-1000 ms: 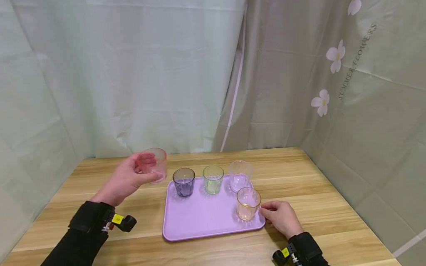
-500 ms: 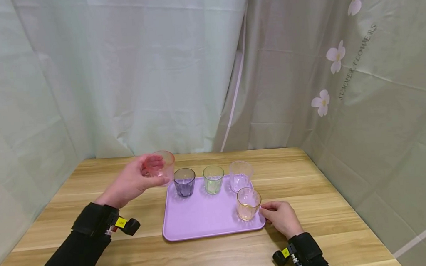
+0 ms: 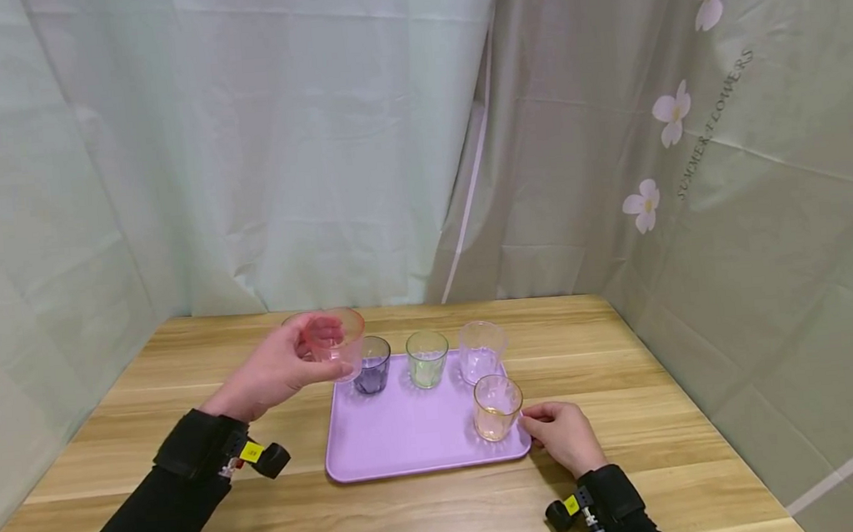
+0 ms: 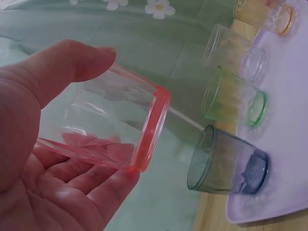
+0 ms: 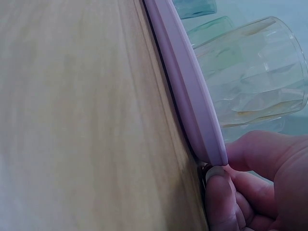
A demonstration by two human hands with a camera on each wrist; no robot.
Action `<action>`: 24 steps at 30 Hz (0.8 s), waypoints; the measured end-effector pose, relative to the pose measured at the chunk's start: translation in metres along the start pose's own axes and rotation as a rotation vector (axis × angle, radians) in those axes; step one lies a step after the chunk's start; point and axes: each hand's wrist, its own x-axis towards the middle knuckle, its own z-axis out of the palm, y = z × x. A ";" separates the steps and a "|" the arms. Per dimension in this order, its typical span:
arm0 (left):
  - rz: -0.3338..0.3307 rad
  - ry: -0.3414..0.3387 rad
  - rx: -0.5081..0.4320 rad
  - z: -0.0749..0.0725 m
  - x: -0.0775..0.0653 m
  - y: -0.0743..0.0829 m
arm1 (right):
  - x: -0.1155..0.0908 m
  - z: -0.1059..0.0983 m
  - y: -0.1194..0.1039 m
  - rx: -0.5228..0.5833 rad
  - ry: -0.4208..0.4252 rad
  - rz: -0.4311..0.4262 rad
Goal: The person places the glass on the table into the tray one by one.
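My left hand [image 3: 276, 365] grips a pink-tinted glass [image 3: 341, 352] between thumb and fingers, up over the tray's far left corner. In the left wrist view the glass's thick pink base [image 4: 153, 127] points toward the tray. Part of a grey-blue glass [image 3: 376, 372] is hidden behind it in the head view. That glass stands in the far row on the purple tray [image 3: 403, 451], beside a green glass [image 3: 428, 362] and a clear glass [image 3: 483, 353]. An amber-rimmed glass [image 3: 498, 411] stands near the right edge, next to my right hand [image 3: 564, 437], which pinches the tray's rim [image 5: 211, 134].
The tray lies on a wooden table [image 3: 446, 515]. Pale curtains [image 3: 311, 141] hang behind the table, and a flower-printed curtain [image 3: 758, 273] closes off the right side.
My left hand has carried the pink glass to the right and slightly down, so it now overlaps the grey-blue glass. My right hand and the tray have stayed put.
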 end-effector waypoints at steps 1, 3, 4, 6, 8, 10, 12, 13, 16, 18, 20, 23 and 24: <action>-0.002 -0.004 -0.005 0.001 0.000 0.000 | 0.000 0.000 0.000 -0.001 0.000 0.001; -0.008 -0.014 -0.016 0.003 0.001 0.001 | 0.000 0.000 0.000 -0.008 -0.001 -0.002; -0.011 -0.019 -0.020 0.005 0.001 0.001 | 0.001 0.000 0.001 -0.010 -0.002 -0.004; -0.016 -0.022 -0.021 0.007 0.002 0.000 | 0.001 -0.001 0.001 -0.014 -0.004 -0.004; -0.027 -0.026 -0.021 0.010 0.002 0.000 | 0.001 -0.001 0.001 -0.014 -0.007 -0.005; -0.030 -0.028 -0.022 0.013 0.003 -0.001 | 0.001 -0.001 0.001 -0.017 -0.008 -0.005; -0.033 -0.031 -0.026 0.016 0.003 -0.002 | 0.001 -0.001 0.001 -0.022 -0.010 -0.005; -0.034 -0.033 -0.031 0.017 0.003 -0.002 | 0.002 -0.001 0.002 -0.024 -0.010 -0.006; -0.037 -0.031 -0.042 0.023 0.004 -0.004 | 0.002 0.000 0.003 -0.027 -0.013 -0.003; -0.042 -0.028 -0.054 0.027 0.004 -0.006 | 0.002 0.000 0.003 -0.026 -0.014 0.002; -0.045 -0.025 -0.064 0.031 0.005 -0.008 | 0.001 0.000 0.003 -0.026 -0.012 0.004; -0.046 -0.023 -0.080 0.037 0.005 -0.011 | 0.001 0.000 0.002 -0.023 -0.011 0.003; -0.042 -0.025 -0.084 0.039 0.005 -0.012 | 0.001 -0.001 0.002 -0.024 -0.009 0.001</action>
